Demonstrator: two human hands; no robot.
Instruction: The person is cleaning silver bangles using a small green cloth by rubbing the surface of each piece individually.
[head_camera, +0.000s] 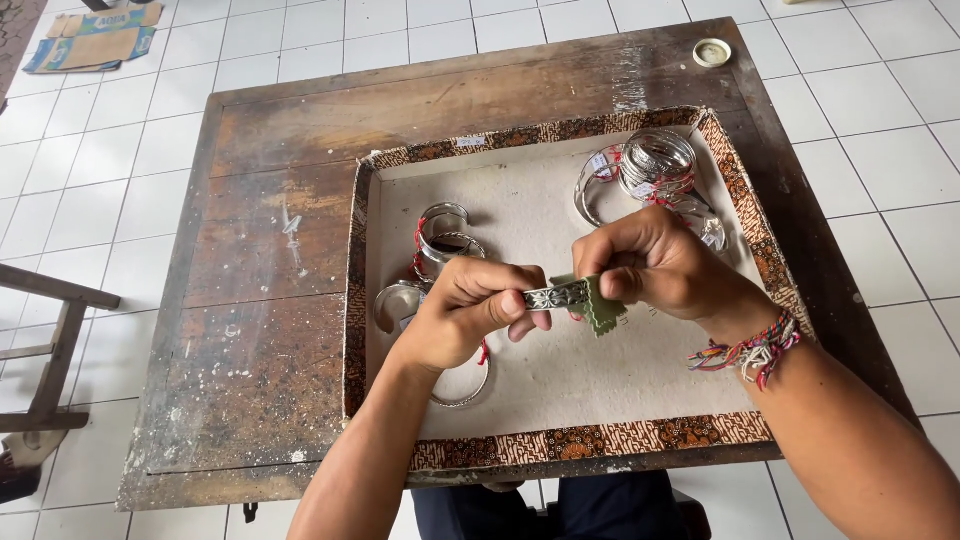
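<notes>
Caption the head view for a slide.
Left hand holds silver bangle; right hand presses green cloth to it.

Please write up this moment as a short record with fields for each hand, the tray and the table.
left hand: left hand pinches an engraved silver cuff bracelet over the tray
right hand: right hand presses a small green pinked-edge cloth against the cuff; woven multicoloured wristband on the wrist
tray: shallow batik-edged tray with a pale lining
tray left: a few silver cuffs with red tags
tray top right: pile of silver bangles
table: worn dark wooden table on white floor tiles
far corner: small round white lid
</notes>
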